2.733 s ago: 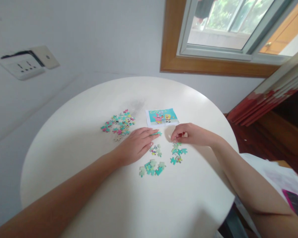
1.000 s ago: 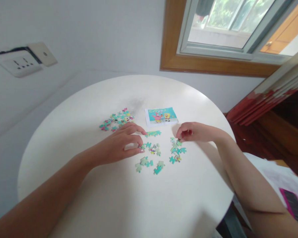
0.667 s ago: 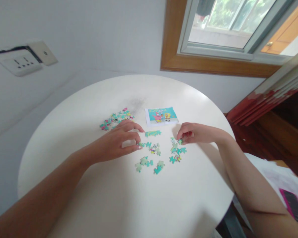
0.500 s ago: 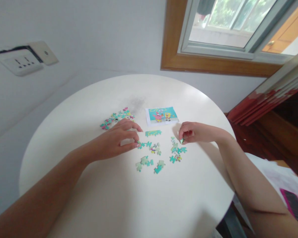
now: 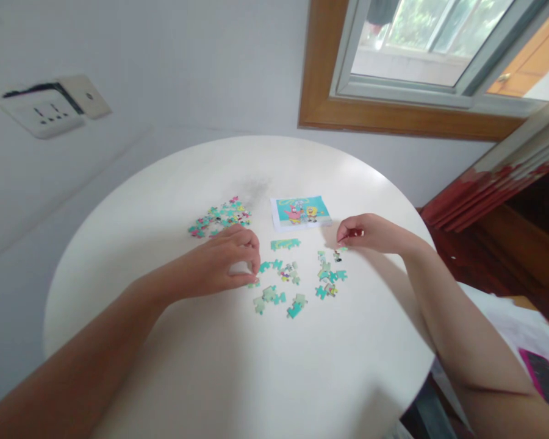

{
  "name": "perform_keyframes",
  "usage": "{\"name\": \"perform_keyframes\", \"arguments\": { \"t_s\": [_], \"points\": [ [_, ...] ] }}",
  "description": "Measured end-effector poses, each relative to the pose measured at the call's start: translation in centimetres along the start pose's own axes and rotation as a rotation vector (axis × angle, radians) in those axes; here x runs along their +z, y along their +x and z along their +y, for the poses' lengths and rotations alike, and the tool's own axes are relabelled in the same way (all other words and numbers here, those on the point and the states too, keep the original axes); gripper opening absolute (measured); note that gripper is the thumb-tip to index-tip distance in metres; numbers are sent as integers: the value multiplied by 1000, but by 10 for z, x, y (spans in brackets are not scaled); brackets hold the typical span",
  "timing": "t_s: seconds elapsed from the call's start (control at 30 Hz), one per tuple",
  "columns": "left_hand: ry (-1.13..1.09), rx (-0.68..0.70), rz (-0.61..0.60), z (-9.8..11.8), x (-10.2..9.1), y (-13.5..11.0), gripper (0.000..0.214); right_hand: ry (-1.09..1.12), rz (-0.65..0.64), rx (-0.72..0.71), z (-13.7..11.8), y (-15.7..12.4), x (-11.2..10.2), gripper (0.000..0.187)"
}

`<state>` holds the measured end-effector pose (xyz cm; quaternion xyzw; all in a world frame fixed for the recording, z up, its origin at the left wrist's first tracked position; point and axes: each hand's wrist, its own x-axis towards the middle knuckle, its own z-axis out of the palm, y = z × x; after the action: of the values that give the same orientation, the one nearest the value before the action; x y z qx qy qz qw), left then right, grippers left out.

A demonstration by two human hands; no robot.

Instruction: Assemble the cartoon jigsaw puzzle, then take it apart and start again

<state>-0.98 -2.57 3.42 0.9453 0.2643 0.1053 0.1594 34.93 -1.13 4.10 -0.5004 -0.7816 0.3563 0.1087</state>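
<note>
My left hand (image 5: 229, 259) is closed at the left of the loose pieces, its thumb and finger on a small pale green puzzle piece (image 5: 253, 285) at the tabletop. My right hand (image 5: 368, 233) pinches another green puzzle piece (image 5: 343, 249), mostly covered by the fingertips. Just below it lies a dark-patterned piece (image 5: 337, 256). Between my hands are a joined teal strip (image 5: 285, 244), a small cluster (image 5: 290, 273) and several pale green and teal pieces (image 5: 269, 294). A column of pieces (image 5: 332, 276) lies nearer my right hand.
A picture card (image 5: 301, 212) with cartoon figures lies beyond the strip. Behind my left hand spreads a heap of mixed puzzle pieces (image 5: 222, 216). The round white table (image 5: 210, 366) meets the wall near a window (image 5: 407, 55). A phone (image 5: 546, 378) rests on white cloth at right.
My right hand has moved slightly up and away, and the dark-patterned piece now lies below it. My left thumb has come down with the pale green piece. The view has shifted a little.
</note>
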Motion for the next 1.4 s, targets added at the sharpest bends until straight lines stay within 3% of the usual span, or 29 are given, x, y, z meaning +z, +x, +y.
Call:
{"name": "perform_keyframes", "arguments": {
  "t_s": [0.27,0.53,0.63,0.8,0.9,1.17,1.4],
  "points": [
    [-43,21,29,0,-10,-3,16,-180,95,77,8,4,0,17],
    [-110,38,-86,21,6,6,16,-253,154,12,2,1,-2,18],
    [-101,36,-106,25,8,7,15,-167,75,-62,-7,-4,-3,17],
    [-102,40,-94,25,7,6,10,-47,-250,-124,-20,-15,-1,24],
    [-102,46,-86,24,6,6,9,-83,-373,-136,-22,-17,2,26],
    [-72,33,-75,15,2,3,6,-140,-383,-98,-21,-16,2,16],
    [-55,12,-70,9,-1,-1,8,-173,-309,-88,-13,-16,0,18]
  ]
}}
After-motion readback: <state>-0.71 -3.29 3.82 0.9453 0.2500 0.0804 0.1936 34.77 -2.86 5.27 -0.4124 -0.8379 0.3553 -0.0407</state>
